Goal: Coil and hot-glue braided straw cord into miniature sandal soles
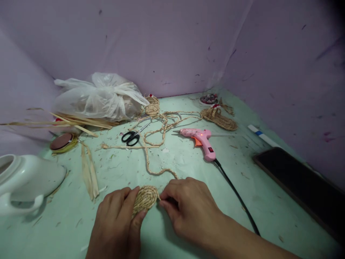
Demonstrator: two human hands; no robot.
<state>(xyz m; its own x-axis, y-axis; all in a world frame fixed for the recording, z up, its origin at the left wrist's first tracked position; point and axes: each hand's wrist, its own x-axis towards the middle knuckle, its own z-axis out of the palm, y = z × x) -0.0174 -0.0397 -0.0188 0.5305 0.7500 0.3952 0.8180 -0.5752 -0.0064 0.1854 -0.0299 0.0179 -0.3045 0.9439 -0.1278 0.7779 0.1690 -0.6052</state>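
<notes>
An oval coil of braided straw cord (146, 198) is held by my left hand (117, 217), thumb on the near side and fingers along its left edge. Close to the coil's right end, my right hand (185, 205) pinches the braided straw cord (159, 173) between thumb and forefinger. From there the cord runs away over the table and lies in loose loops near the scissors (130, 137). Part of the coil is covered by my left fingers. Beyond my right hand lies a pink glue gun (199, 138) with an orange light on its body.
A tied plastic bag (105, 97) and straw strips (81, 121) lie at the back left. The white ceramic pitcher (29, 180) rests on its side at left. Finished-looking straw slipper (219, 119) stands behind the glue gun; a phone (296, 187) and black cable (237, 196) are at right.
</notes>
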